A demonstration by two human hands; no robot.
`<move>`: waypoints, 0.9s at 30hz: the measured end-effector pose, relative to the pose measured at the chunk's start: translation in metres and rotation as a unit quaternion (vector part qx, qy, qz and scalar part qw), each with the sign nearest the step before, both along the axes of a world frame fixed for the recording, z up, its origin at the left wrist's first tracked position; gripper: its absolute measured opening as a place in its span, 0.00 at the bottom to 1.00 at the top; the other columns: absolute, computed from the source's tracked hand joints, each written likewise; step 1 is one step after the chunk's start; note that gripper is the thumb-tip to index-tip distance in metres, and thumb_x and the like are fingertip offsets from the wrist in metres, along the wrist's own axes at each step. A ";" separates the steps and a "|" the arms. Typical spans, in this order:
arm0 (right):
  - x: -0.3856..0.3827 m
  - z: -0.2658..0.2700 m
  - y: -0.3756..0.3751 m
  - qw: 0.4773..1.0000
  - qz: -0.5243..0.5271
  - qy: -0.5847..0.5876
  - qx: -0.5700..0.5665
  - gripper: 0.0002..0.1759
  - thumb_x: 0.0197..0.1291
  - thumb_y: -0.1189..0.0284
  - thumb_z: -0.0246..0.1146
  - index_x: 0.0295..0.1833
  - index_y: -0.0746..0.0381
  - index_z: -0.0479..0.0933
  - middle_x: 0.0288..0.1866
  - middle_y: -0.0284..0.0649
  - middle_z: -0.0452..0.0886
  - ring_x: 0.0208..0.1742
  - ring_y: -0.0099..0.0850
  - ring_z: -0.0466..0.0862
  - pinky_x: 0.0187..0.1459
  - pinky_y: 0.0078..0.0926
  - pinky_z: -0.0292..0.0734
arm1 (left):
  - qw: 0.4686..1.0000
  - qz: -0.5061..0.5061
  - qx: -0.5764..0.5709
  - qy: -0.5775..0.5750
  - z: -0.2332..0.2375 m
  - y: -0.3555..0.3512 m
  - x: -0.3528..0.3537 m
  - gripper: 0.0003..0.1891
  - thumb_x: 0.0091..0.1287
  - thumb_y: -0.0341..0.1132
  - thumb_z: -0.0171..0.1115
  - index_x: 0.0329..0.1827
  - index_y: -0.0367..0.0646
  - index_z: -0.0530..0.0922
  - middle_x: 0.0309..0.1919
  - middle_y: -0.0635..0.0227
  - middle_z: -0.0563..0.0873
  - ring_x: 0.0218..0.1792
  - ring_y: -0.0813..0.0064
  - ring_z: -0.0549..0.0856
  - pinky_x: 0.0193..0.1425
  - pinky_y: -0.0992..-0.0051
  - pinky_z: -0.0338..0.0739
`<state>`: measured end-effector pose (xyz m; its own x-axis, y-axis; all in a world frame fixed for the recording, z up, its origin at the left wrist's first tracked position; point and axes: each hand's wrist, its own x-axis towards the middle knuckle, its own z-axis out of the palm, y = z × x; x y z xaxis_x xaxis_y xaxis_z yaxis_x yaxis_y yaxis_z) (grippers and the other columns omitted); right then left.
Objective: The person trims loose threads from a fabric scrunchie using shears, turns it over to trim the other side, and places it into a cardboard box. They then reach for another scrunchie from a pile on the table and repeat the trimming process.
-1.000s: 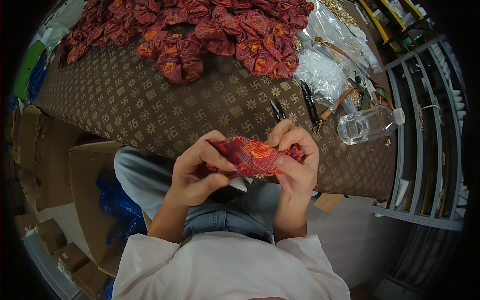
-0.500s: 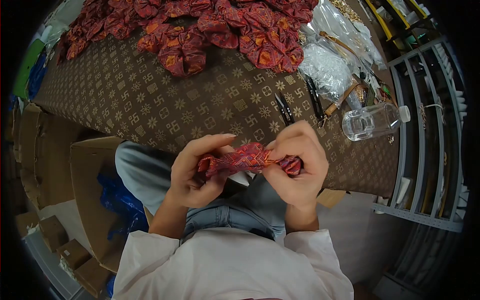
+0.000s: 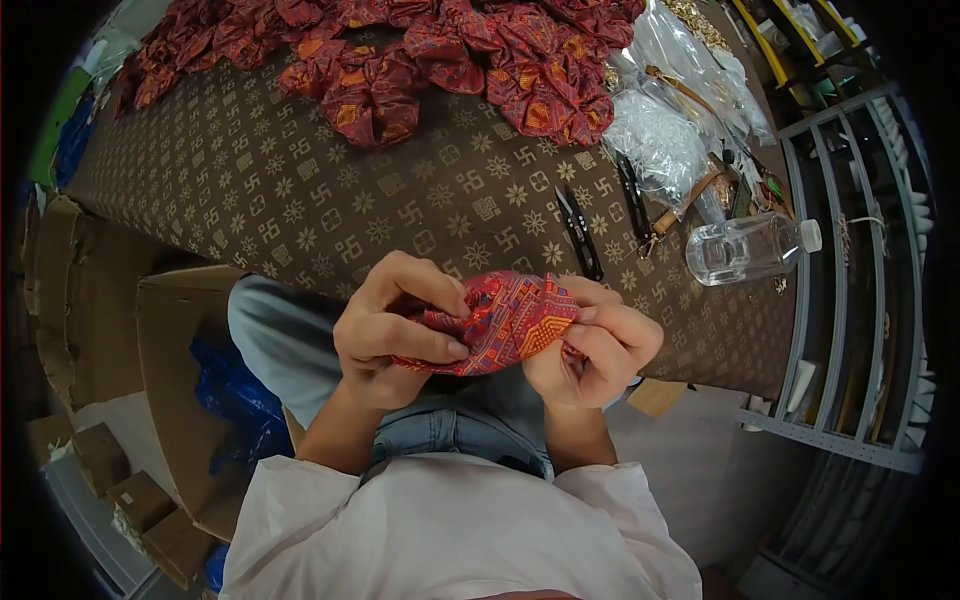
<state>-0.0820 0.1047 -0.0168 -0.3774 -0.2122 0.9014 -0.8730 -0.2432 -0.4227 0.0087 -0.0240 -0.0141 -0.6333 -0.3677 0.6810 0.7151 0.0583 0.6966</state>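
A red patterned fabric scrunchie (image 3: 510, 325) is stretched between my two hands above my lap, its orange and blue motifs facing up. My left hand (image 3: 395, 325) grips its gathered left end, with fingers and thumb closed on the cloth. At the other end, my right hand (image 3: 600, 345) pinches the fabric edge near an orange patch. Parts of the cloth are hidden inside both hands. Beyond them on the brown patterned tablecloth (image 3: 400, 205) lie thread snips (image 3: 580, 235), blades pointing away, touching neither hand.
Many similar red scrunchies (image 3: 375, 95) are heaped along the far side. To the right are black-handled pliers or cutters (image 3: 633, 195), clear plastic bags (image 3: 655, 135) and a transparent bottle (image 3: 745, 248) on its side. A cardboard box (image 3: 185, 370) stands at left, a metal rack (image 3: 855, 280) at right.
The scrunchie has been spread wider, showing more of its patterned face. My left fingers have closed further onto the cloth, and my right hand has shifted its pinch slightly lower.
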 end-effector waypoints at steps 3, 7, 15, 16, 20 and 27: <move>0.001 -0.001 0.002 0.999 -0.017 0.008 0.039 0.14 0.42 0.80 0.65 0.27 0.65 0.63 0.37 0.39 0.59 0.29 0.39 0.77 0.29 0.28 0.74 | 0.999 -0.016 0.037 0.006 -0.002 -0.001 -0.001 0.08 0.45 0.18 0.55 0.25 0.39 0.79 0.33 0.56 0.74 0.34 0.68 0.76 0.43 0.71 0.73; 0.000 -0.005 0.002 0.999 -0.028 0.009 0.034 0.15 0.42 0.79 0.66 0.26 0.65 0.63 0.36 0.39 0.58 0.29 0.40 0.77 0.28 0.27 0.73 | 0.999 -0.017 0.030 0.015 -0.005 -0.001 -0.002 0.08 0.43 0.19 0.54 0.24 0.39 0.79 0.34 0.55 0.74 0.34 0.67 0.76 0.41 0.71 0.73; -0.003 -0.020 0.003 0.998 0.010 -0.048 0.028 0.18 0.42 0.76 0.67 0.32 0.63 0.62 0.39 0.41 0.61 0.32 0.38 0.78 0.31 0.27 0.75 | 0.991 -0.019 -0.121 0.048 -0.004 -0.002 -0.001 0.07 0.39 0.22 0.55 0.22 0.38 0.78 0.31 0.59 0.75 0.29 0.68 0.74 0.33 0.72 0.71; -0.002 -0.020 0.002 0.998 0.011 -0.047 0.027 0.18 0.42 0.76 0.67 0.32 0.63 0.62 0.39 0.41 0.61 0.32 0.38 0.78 0.31 0.27 0.75 | 0.991 -0.018 -0.122 0.049 -0.004 -0.003 -0.001 0.07 0.39 0.22 0.55 0.22 0.38 0.78 0.31 0.59 0.75 0.29 0.68 0.74 0.33 0.72 0.71; -0.004 0.001 -0.003 0.982 -0.017 -0.145 0.124 0.16 0.39 0.79 0.67 0.29 0.64 0.65 0.37 0.43 0.69 0.33 0.31 0.76 0.34 0.22 0.72 | 0.985 -0.006 0.087 -0.147 -0.018 0.001 -0.004 0.14 0.45 0.22 0.56 0.37 0.37 0.75 0.35 0.60 0.76 0.31 0.73 0.74 0.37 0.76 0.70; -0.009 0.014 -0.014 0.935 0.088 -0.247 0.238 0.11 0.36 0.83 0.65 0.28 0.65 0.71 0.35 0.42 0.74 0.33 0.30 0.75 0.35 0.20 0.69 | 0.961 -0.055 0.097 -0.255 -0.006 -0.003 -0.002 0.33 0.47 0.29 0.66 0.59 0.38 0.63 0.49 0.62 0.72 0.54 0.72 0.71 0.56 0.75 0.66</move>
<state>-0.0906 0.0906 -0.0028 -0.6442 -0.6437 0.4132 -0.5062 -0.0461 -0.8612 0.0064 -0.0275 -0.0204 -0.9080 -0.3693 0.1978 0.2734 -0.1645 0.9478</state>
